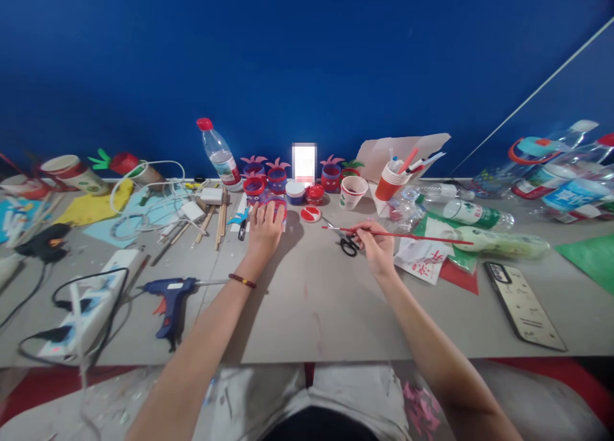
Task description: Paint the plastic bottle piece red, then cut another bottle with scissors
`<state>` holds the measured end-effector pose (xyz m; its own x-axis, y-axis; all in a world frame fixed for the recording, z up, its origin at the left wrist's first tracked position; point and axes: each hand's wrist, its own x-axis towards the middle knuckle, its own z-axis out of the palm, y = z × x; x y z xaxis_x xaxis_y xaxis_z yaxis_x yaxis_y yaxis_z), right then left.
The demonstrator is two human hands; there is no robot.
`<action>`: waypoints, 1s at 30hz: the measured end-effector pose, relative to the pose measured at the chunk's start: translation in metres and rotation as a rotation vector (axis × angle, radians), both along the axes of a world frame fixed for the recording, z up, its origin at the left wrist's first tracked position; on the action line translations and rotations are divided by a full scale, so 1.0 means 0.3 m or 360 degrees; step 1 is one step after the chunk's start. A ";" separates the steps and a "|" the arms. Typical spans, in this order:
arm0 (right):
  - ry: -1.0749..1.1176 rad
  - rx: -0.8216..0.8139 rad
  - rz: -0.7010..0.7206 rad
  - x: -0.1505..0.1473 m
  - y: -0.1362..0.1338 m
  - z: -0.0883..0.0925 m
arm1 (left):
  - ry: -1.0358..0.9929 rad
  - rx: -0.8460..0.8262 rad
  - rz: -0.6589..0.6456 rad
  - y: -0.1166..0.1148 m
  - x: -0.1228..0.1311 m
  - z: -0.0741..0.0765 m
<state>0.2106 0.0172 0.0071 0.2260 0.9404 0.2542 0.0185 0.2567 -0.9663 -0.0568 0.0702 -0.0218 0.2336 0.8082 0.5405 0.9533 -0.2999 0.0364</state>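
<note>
My left hand (pixel 263 233) reaches to the back of the table, its fingers curved over a small red and purple painted cup (pixel 279 205) that they mostly hide. In my right hand (pixel 377 248) a thin red paintbrush (pixel 426 238) is pinched, lying nearly level with its tip to the left. Below that tip lie black-handled scissors (pixel 349 245). Between the hands are a red-smeared lid (pixel 311 214), an open red paint jar (pixel 314 194) and a white-lidded jar (pixel 295 191). Several painted cups with leaf-shaped tops, such as a purple one (pixel 277 177), stand behind my left hand.
At left are a blue glue gun (pixel 170 300), a power strip (pixel 91 306), tangled white cable and wooden sticks (pixel 221 217). A bottle (pixel 220 156) and paper cup (pixel 354 191) stand at the back. Right lie plastic bottles (pixel 477 215) and a phone (pixel 525 305).
</note>
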 end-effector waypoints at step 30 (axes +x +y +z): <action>-0.0116 -0.0023 0.0024 0.001 -0.005 -0.012 | -0.0753 0.0120 0.0303 0.135 -0.178 0.036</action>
<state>0.2110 0.0156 0.0036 0.1932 0.9472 0.2559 0.0849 0.2437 -0.9661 -0.1101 0.1108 -0.0111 -0.1983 0.7672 0.6100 0.8756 -0.1411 0.4620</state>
